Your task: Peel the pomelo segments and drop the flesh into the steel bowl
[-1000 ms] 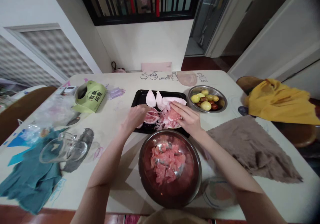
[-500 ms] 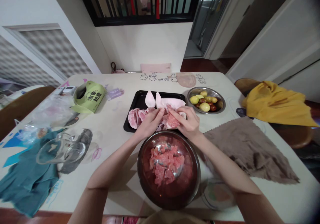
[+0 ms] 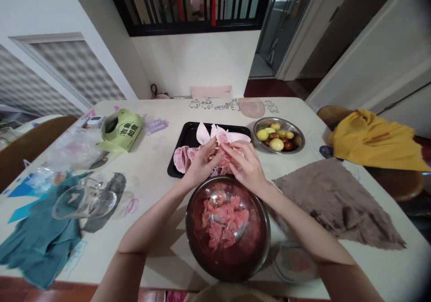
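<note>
Both my hands grip one pink pomelo segment [image 3: 222, 151] just above the black tray [image 3: 188, 135]. My left hand [image 3: 201, 163] pinches its left side and my right hand [image 3: 245, 163] pinches its right side, fingers closed on it. More pink segments [image 3: 183, 157] and pale peel pieces [image 3: 203, 133] lie in the tray. Just in front of my hands stands a large steel bowl [image 3: 198, 243] with peeled pink pulp [image 3: 225, 219] in it.
A small steel bowl of yellow and red fruits [image 3: 278, 136] sits right of the tray. A brown cloth [image 3: 333, 201] lies at the right, a glass jug [image 3: 82, 201] and teal cloth [image 3: 37, 239] at the left, a green box [image 3: 121, 130] farther back. A yellow cloth [image 3: 373, 138] covers a chair.
My left hand left the segments on the tray's left and came to the middle. Both hands lifted one segment and now hold it together, slightly higher than before.
</note>
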{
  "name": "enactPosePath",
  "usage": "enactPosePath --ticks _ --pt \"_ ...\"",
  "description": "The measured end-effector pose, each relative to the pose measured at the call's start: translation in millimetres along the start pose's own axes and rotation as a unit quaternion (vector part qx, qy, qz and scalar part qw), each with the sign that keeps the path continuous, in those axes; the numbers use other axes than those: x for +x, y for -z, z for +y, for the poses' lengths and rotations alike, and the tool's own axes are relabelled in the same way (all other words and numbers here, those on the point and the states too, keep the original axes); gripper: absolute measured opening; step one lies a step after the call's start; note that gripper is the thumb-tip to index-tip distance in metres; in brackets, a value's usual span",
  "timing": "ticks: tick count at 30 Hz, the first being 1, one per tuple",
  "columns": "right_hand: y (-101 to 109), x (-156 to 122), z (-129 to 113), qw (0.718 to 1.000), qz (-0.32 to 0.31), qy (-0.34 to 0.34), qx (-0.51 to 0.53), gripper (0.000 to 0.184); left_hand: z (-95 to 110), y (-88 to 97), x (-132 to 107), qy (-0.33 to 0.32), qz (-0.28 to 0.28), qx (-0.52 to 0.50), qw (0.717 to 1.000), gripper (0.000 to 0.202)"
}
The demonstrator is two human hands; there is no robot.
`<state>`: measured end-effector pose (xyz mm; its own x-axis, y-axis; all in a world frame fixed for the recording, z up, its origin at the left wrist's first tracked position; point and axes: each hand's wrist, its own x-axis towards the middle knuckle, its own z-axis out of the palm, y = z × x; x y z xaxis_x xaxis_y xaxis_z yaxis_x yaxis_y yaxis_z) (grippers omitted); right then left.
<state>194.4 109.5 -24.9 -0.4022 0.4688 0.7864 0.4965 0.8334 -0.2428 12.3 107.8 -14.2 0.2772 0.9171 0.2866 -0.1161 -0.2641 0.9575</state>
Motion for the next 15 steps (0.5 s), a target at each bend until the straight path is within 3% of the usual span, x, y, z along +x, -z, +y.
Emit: enactPosePath --ticks 4,9,15 --pt "6 5 0 0.999 0.0 -0.022 0.042 0.06 -5 1.3 1 -0.013 0.023 0.016 1.0 0.047" --pt "11 7 1 0.996 0.033 -0.062 0.058 0.042 -6 2.3 2 -0.005 0.056 0.035 0.998 0.051" --pt "13 8 1 0.996 0.07 -0.055 0.028 0.027 2 2.1 -3 -0.046 0.089 0.199 0.975 0.038"
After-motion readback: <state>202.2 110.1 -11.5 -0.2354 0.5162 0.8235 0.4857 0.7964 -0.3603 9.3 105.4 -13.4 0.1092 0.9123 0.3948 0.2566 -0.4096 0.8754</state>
